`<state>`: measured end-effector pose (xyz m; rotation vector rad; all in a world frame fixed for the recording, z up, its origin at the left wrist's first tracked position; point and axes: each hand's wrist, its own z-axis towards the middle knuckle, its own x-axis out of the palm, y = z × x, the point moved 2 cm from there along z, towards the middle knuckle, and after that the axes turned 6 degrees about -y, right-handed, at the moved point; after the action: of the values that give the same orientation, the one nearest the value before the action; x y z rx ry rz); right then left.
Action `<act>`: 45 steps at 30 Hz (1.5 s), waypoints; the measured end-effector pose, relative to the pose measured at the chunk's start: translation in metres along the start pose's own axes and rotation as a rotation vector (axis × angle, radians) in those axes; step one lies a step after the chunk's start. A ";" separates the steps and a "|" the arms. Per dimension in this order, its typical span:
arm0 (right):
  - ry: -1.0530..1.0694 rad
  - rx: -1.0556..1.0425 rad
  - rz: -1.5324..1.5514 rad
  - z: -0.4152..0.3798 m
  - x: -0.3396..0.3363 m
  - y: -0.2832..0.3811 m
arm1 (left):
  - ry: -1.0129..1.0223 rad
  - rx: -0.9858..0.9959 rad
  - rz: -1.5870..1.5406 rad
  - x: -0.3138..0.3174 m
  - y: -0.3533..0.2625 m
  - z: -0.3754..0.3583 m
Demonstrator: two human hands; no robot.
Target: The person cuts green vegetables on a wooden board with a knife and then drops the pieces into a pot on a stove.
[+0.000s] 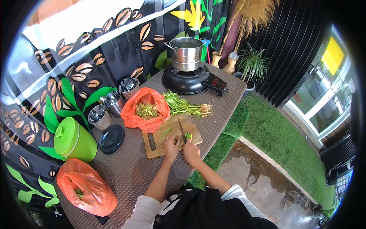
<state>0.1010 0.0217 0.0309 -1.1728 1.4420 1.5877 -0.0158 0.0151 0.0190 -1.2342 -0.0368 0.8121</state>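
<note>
Right fingers [189, 146] clamp the knife [181, 127], handle hidden; whether curled left fingers [172, 139] grip anything, I cannot tell.

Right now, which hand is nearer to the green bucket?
Left. The left hand is over the board, well to the right of the bucket; the right hand is over the board too, but farther right.
</note>
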 end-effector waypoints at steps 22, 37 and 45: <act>0.055 0.023 0.013 0.000 -0.002 -0.001 | -0.080 -0.032 0.228 -0.060 0.039 0.029; 0.072 0.050 0.083 -0.001 -0.010 -0.001 | -0.054 -0.059 -0.032 -0.061 0.036 0.059; 0.059 0.045 0.081 0.000 -0.007 -0.005 | 0.039 -0.056 -0.028 -0.045 0.060 0.058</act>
<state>0.1076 0.0233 0.0352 -1.1574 1.5736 1.5786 -0.1061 0.0429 0.0078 -1.2994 -0.0454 0.7663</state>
